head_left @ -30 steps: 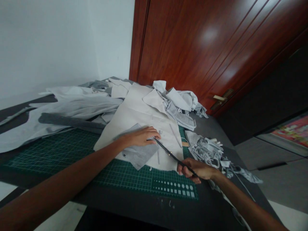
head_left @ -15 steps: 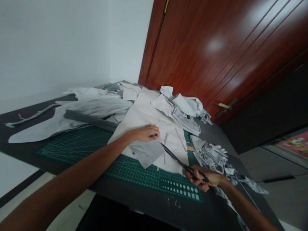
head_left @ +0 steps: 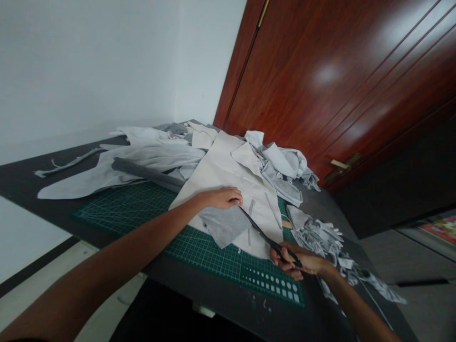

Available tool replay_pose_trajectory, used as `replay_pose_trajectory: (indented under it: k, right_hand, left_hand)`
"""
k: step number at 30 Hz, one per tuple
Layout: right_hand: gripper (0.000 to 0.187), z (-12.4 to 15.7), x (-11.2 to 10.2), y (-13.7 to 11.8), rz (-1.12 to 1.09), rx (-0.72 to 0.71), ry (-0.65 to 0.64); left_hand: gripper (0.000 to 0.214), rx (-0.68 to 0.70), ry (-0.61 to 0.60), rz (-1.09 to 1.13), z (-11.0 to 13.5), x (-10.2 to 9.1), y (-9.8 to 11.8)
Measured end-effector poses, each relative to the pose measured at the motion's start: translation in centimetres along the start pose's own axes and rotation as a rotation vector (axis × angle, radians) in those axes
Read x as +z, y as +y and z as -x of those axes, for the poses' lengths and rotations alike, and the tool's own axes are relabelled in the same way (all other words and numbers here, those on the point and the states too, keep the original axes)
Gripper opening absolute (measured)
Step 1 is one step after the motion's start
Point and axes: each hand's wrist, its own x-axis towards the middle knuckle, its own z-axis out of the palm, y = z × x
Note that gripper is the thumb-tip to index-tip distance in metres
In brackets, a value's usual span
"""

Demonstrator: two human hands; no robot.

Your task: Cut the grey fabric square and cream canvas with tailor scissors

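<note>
My right hand (head_left: 290, 260) is wrapped round the handles of black scissors (head_left: 261, 232). Their blades point up and left, reaching the top edge of a small grey fabric piece (head_left: 226, 227). At that edge my left hand (head_left: 225, 197) has its fingers closed on the grey fabric, close to the blade tips. Beneath lies a large cream cloth (head_left: 217, 168), with a few thin grey strips (head_left: 251, 207) on it. The green cutting mat (head_left: 203, 254) is under the cloth. Whether the blades are apart or together is hard to make out.
White and grey fabric (head_left: 156, 161) is spread at the left of the dark table (head_left: 221, 289). Folded pieces (head_left: 281, 161) are heaped at the back right. Tangled grey scraps (head_left: 318, 237) lie right of the mat. A wooden door (head_left: 302, 85) stands behind the table.
The view has shifted, so the table and cloths appear slightly farther right. My right hand and the scissors have come a little closer to my left hand, which keeps its hold on the grey fabric.
</note>
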Motion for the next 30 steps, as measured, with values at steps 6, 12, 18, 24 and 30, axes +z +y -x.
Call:
replay_pose_trajectory:
  k: [6,12,18,24,30]
  right_hand:
    - [0.067,-0.5,0.1,-0.7,-0.004,0.000,0.020]
    - [0.068,-1.2,0.1,-1.0,0.026,-0.009,0.043]
    - [0.068,-1.5,0.0,-1.1,0.026,-0.012,0.067]
    - [0.066,-1.8,0.1,-1.2,0.025,-0.009,0.076]
    - [0.069,-2.3,-0.1,-1.1,0.023,-0.022,0.079]
  left_hand:
    - [0.028,-0.052,0.021,0.043,0.2,0.2,-0.5]
    - [0.032,-0.076,0.036,0.092,0.1,0.2,-0.7]
    - [0.042,-0.083,0.033,0.168,0.0,0.1,-0.9]
    - [0.048,-0.099,0.042,0.242,0.0,0.0,-1.0]
    - [0.044,-0.131,0.083,0.309,-0.1,-0.1,-1.1]
